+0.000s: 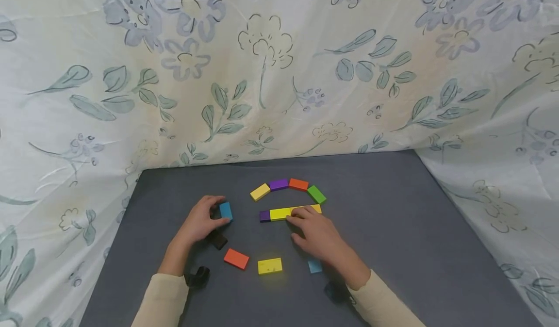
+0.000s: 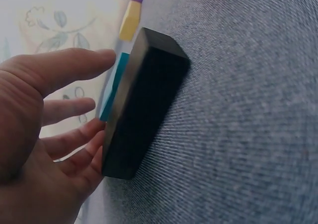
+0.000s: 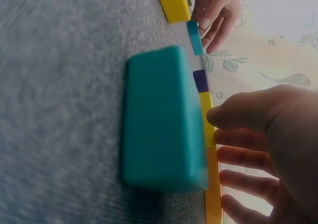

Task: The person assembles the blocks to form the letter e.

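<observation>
A person's left hand (image 1: 202, 224), left of the picture's centre, pinched a blue rectangular block (image 1: 225, 211) between thumb and fingers, thumb at its lower end and a finger at its upper one. Just below that hand, a black rectangular block (image 1: 218, 240) lay on the dark grey cloth tabletop (image 1: 384, 249).

Right of centre, the right hand (image 1: 316, 232) reached over a straight row with its fingers loosely extended, the tips at the bars; from where I stood I could not tell how firmly they pressed. The row ran from a small dark purple block (image 1: 264, 216) at its left end through a bright yellow bar (image 1: 278, 214) to an orange-yellow bar (image 1: 316, 208) at its right end.

Above the row, an arch curved across the middle of the frame: a pale yellow block (image 1: 260, 192), a purple block (image 1: 279, 185), an orange-red block (image 1: 299, 184) and a green block (image 1: 317, 194). In the lower middle, a second orange-red block (image 1: 236, 259) lay tilted, with a yellow rectangular block (image 1: 270, 266) to its right. A light blue block (image 1: 315, 266) sat farther right, just below the right hand. Cream sleeves (image 1: 163, 295) covered both forearms, and a pale flowered cloth (image 1: 271, 89) hung across the top.
</observation>
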Tool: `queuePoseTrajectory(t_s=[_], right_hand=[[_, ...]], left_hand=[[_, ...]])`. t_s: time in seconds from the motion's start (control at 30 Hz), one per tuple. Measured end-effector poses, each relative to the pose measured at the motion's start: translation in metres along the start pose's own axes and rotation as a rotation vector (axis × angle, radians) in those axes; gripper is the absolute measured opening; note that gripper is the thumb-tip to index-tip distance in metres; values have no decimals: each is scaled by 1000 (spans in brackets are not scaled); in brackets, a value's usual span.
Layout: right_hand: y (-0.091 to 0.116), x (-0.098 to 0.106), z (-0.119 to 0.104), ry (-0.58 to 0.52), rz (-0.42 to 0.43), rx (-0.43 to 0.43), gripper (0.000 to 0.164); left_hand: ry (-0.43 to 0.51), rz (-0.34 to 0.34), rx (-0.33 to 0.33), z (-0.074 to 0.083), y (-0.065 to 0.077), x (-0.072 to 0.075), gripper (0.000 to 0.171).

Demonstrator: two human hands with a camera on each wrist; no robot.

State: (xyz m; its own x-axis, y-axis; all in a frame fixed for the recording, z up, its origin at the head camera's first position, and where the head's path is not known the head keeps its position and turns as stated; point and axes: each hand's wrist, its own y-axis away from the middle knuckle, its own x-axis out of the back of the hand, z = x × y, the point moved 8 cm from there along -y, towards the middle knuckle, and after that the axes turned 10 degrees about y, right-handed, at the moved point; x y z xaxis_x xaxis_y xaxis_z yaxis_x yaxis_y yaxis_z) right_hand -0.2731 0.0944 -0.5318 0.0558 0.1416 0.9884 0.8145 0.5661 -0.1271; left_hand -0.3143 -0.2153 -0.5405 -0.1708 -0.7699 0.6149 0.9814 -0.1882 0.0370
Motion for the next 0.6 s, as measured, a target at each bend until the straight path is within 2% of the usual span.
queuePoseTrajectory(t_s=[0.23,0.6], right_hand=[[-1,1,0,-2,-1,4,47],[-1,3,-2,3,-15,-1,47]], left_hand=[[-24,0,12,-5,0,-2,68],[-44,-4,6,-4,0,-3,62]])
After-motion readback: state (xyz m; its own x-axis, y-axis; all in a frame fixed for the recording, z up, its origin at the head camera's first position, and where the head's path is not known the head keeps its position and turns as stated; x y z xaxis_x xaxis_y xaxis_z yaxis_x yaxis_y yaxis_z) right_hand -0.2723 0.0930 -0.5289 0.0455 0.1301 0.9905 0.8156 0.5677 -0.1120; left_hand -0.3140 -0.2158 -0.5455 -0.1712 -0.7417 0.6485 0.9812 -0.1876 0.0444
